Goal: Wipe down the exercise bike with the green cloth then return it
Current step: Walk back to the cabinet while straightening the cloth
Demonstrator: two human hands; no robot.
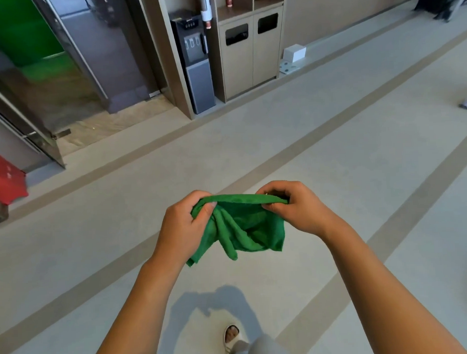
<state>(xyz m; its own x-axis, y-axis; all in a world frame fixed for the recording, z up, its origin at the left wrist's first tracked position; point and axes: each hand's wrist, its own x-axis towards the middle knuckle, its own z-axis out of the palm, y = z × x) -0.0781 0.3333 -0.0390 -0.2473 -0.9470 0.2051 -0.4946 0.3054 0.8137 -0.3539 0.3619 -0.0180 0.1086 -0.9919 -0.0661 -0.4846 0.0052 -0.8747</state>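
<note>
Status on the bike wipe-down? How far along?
Done: can't confirm any wiping; no exercise bike is in view, only floor, a water dispenser and a cabinet. In hand: the left hand and right hand both pinch the top edge of the green cloth, spreading it. Left: returning the cloth, possibly the wiping too.

left hand [185,227] + right hand [295,209] | pinching green cloth [245,227] | above floor [333,151]

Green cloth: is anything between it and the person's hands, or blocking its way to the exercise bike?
Nothing separates them: the left hand and right hand both grip the green cloth by its top edge. No exercise bike is in view, so that path cannot be judged.
</note>
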